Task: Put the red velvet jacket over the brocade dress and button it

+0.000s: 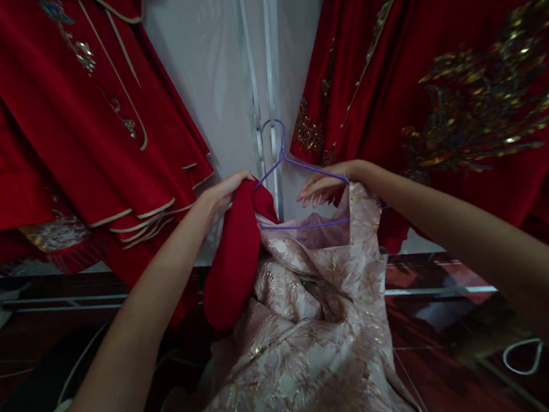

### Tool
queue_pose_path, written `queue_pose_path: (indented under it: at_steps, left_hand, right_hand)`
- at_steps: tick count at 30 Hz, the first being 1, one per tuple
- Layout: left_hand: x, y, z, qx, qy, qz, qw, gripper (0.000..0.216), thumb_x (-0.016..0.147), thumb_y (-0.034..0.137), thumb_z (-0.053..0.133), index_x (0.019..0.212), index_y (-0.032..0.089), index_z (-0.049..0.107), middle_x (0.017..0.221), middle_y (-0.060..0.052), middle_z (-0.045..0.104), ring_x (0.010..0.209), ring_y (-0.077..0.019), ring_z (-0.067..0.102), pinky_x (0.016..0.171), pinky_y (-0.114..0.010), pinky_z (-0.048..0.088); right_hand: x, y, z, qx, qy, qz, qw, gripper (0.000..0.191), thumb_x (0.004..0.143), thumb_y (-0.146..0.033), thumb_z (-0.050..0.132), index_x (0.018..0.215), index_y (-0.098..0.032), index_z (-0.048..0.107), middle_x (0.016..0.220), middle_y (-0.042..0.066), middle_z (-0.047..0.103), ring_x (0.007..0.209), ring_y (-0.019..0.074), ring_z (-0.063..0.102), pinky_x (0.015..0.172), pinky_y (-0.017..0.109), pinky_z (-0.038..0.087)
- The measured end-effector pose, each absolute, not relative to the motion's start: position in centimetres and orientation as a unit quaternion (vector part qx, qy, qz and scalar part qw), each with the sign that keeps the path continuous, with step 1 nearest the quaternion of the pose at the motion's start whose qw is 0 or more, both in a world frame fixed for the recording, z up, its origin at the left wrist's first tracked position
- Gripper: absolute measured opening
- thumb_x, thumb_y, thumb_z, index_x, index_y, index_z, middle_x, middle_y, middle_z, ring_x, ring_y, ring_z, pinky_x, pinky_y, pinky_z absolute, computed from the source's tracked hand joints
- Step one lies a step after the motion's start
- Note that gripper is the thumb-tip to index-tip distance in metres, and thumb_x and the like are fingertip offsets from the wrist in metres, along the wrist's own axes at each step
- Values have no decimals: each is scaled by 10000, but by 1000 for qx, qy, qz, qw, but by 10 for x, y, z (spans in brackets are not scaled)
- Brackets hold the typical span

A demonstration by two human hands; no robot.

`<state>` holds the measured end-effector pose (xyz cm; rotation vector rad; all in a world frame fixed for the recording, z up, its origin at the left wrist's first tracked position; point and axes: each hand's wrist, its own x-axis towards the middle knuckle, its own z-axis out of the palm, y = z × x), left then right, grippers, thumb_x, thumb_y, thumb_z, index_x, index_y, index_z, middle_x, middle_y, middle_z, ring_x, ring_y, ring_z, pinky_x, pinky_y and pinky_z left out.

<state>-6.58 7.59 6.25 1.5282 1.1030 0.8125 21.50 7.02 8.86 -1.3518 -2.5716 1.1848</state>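
Observation:
A pale pink-gold brocade dress hangs in front of me on a purple wire hanger, its hook at a white rail. One shoulder has a red fabric piece on the left side. My left hand is closed on the top of that red piece, beside the hanger's left arm; its fingertips are partly hidden. Over the hanger's right arm reaches my right hand, fingers stretched out and loosely bent, the wrist by the dress's right shoulder strap. Its thumb is hidden.
Red garments with pale piping hang at the left. On the right hangs a red garment with gold sequin embroidery. Pale panels stand behind. A white loop shows low at the right, above the dark red floor.

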Motion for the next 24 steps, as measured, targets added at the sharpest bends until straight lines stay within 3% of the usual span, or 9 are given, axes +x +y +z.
queue_pose_path:
  at_steps: [2, 6, 9, 13, 19, 24]
  left_hand:
    - [-64, 72, 65, 614, 442, 337, 561, 262, 686, 347, 540, 640, 118, 658, 597, -106, 668, 612, -260, 635, 597, -365, 497]
    - [-61, 65, 66, 620, 423, 381, 540, 307, 688, 387, 561, 716, 105, 680, 685, -107, 700, 707, -286, 664, 638, -385, 513]
    - [-61, 64, 66, 637, 410, 360, 544, 368, 710, 428, 542, 777, 96, 687, 733, -107, 708, 762, -287, 667, 667, -386, 516]
    - [-61, 66, 65, 608, 382, 362, 594, 387, 722, 414, 516, 784, 70, 681, 737, -134, 703, 764, -306, 666, 676, -415, 520]
    - [-56, 66, 64, 619, 367, 342, 604, 420, 735, 442, 426, 752, 91, 656, 711, -131, 692, 775, -299, 661, 710, -423, 513]
    - [-54, 67, 61, 639, 398, 417, 509, 343, 743, 411, 418, 741, 139, 627, 642, -61, 657, 704, -223, 642, 703, -351, 507]
  right_hand:
    - [207, 68, 86, -394, -816, 423, 3, 462, 688, -602, 592, 954, -233, 676, 980, 91, 685, 869, 211, 649, 715, 349, 537]
    - [207, 65, 83, -362, -833, 417, -28, 415, 780, -502, 541, 1102, -255, 628, 1108, 85, 640, 1010, 205, 612, 775, 368, 522]
    - [204, 63, 82, -335, -846, 413, -34, 378, 812, -448, 513, 1133, -276, 614, 1198, 68, 593, 1130, 203, 547, 821, 368, 507]
    - [192, 58, 77, -277, -812, 511, -48, 345, 824, -386, 508, 1135, -281, 613, 1284, 37, 532, 1255, 188, 428, 907, 354, 461]
    - [185, 52, 71, -301, -787, 535, -57, 326, 849, -420, 468, 1017, -222, 665, 1197, 50, 594, 1198, 165, 486, 967, 319, 411]
    - [182, 56, 62, -368, -776, 509, 53, 231, 739, -335, 610, 887, -159, 633, 951, 65, 678, 920, 165, 632, 827, 280, 489]
